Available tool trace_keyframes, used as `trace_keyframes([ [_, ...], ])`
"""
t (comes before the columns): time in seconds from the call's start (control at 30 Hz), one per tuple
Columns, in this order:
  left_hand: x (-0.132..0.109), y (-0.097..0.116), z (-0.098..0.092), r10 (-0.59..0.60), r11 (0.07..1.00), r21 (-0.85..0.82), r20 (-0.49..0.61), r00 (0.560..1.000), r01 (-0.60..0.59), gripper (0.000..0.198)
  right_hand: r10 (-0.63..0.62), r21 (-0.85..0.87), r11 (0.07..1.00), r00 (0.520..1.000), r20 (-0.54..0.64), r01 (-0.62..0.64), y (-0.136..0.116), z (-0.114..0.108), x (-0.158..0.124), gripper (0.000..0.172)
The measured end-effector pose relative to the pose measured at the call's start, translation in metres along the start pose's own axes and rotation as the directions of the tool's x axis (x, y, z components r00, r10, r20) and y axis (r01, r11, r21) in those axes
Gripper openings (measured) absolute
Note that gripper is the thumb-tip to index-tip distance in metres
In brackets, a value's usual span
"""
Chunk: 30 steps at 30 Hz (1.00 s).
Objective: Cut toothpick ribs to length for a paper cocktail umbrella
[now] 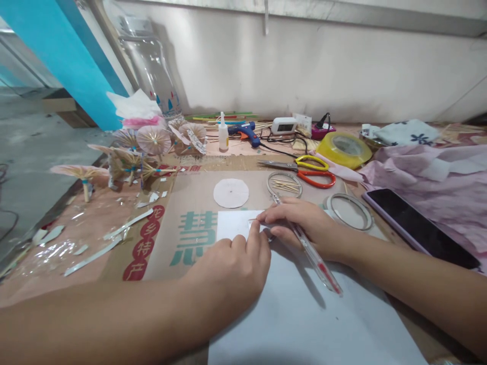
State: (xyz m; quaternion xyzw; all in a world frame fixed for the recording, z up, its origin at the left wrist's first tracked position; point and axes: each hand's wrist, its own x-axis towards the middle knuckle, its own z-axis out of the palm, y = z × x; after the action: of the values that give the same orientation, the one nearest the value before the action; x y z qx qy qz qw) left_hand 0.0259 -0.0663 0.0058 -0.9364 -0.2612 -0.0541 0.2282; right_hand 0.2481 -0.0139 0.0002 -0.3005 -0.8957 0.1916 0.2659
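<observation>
Both hands work over a large sheet of white paper (304,304) on the cardboard. My right hand (310,225) is closed, with a clear pen with a red refill (315,258) tucked slantwise through it. The pen's narrow end points away from me, past the fingers. My left hand (236,258) is closed, its fingertips pressed on the paper by my right fingertips. At those tips a small clear-edged piece (251,221) shows; most of it is hidden under the fingers. Just beyond lies a round pale paper disc (231,193) with a dot at its centre.
Scissors (304,170), a tape ring (284,184) around toothpicks, another ring (349,211) and a phone (420,225) lie right. Yellow tape (344,149), a glue gun (245,133) and a glue bottle (223,136) stand behind. Small paper umbrellas (154,140) and scraps (95,256) occupy the left.
</observation>
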Motion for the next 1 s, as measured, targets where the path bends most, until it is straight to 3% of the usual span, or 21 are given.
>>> trace_keyframes([
  [0.3,-0.0013,0.0007,-0.0025,-0.065,0.998,-0.009,0.023,0.998,0.065,0.04,0.013,-0.023,1.0,1.0,0.003,-0.013,-0.0023,-0.0009,0.0004,0.013],
  [0.57,-0.0004,0.0015,0.0001,-0.012,1.0,-0.008,0.083,0.996,0.013,0.043,0.012,-0.013,1.0,1.0,-0.003,-0.012,-0.003,-0.0019,0.0003,0.015],
  [0.7,0.0006,0.0004,-0.0001,-0.03,1.0,-0.007,0.035,0.999,0.03,0.035,0.021,-0.018,1.0,1.0,-0.001,-0.021,-0.0041,-0.0017,-0.0001,0.014],
  [1.0,-0.0024,0.0041,-0.0004,-0.03,1.0,0.005,-0.023,0.999,0.031,0.036,0.005,-0.035,0.999,1.0,0.015,-0.005,-0.0013,0.0006,-0.0005,0.014],
])
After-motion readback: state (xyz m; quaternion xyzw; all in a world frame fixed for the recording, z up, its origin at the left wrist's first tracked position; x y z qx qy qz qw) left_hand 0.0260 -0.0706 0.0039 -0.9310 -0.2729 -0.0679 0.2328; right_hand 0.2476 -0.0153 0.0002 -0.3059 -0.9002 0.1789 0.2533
